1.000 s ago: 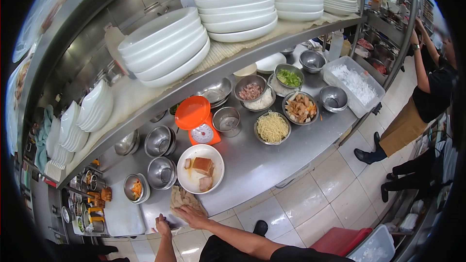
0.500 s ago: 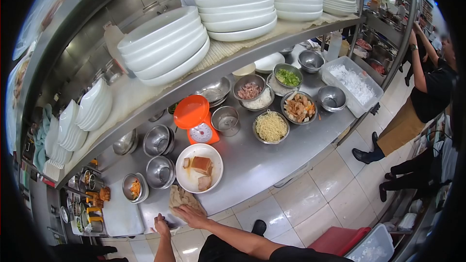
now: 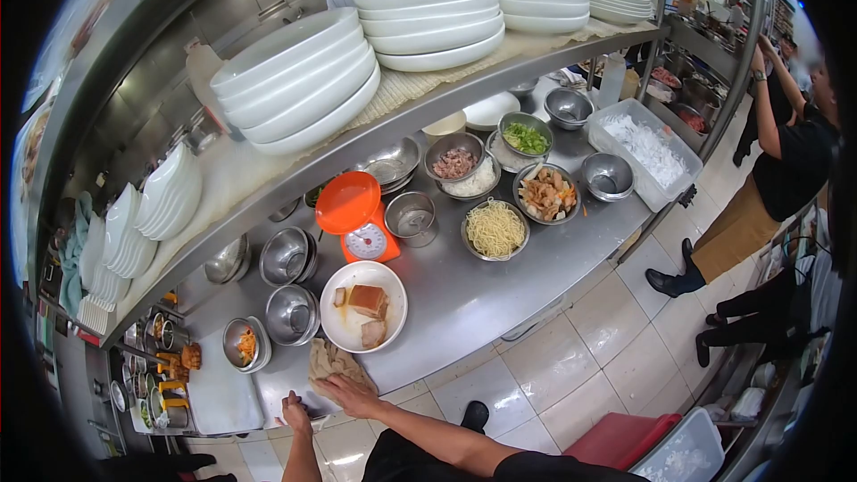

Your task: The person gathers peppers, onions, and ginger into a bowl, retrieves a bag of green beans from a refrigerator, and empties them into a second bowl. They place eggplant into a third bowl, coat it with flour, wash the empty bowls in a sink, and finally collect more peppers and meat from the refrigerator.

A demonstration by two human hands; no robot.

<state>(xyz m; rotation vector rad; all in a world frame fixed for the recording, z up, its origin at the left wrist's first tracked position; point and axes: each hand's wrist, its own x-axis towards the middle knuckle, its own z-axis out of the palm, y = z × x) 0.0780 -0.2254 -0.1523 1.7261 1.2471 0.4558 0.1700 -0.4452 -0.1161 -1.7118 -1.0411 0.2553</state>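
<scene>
My right hand point(image 3: 350, 397) rests on a crumpled tan cloth point(image 3: 332, 362) at the counter's front edge, its fingers pressed onto the fabric. Just left of it, my left hand point(image 3: 295, 412) is closed around something small and dark, mostly hidden. Behind the cloth sits a white bowl point(image 3: 393, 332) with a brown-topped block of meat point(image 3: 367, 301) and smaller pieces. Metal bowls point(image 3: 292, 314) stand left of that bowl, and one bowl nearer my left hand holds shredded orange food point(image 3: 246, 346). A white cutting board point(image 3: 225, 393) lies further left.
An orange kitchen scale point(image 3: 370, 242) stands behind the white bowl. Bowls of noodles point(image 3: 494, 229), mixed pieces point(image 3: 547, 194) and chopped greens point(image 3: 526, 138) are to the right. Overhead, a shelf point(image 3: 420, 107) carries stacked white plates point(image 3: 299, 80). A person point(image 3: 759, 187) stands at right.
The view has shifted very slightly, so the counter items sit a little further left. Both hands and the cloth look the same.
</scene>
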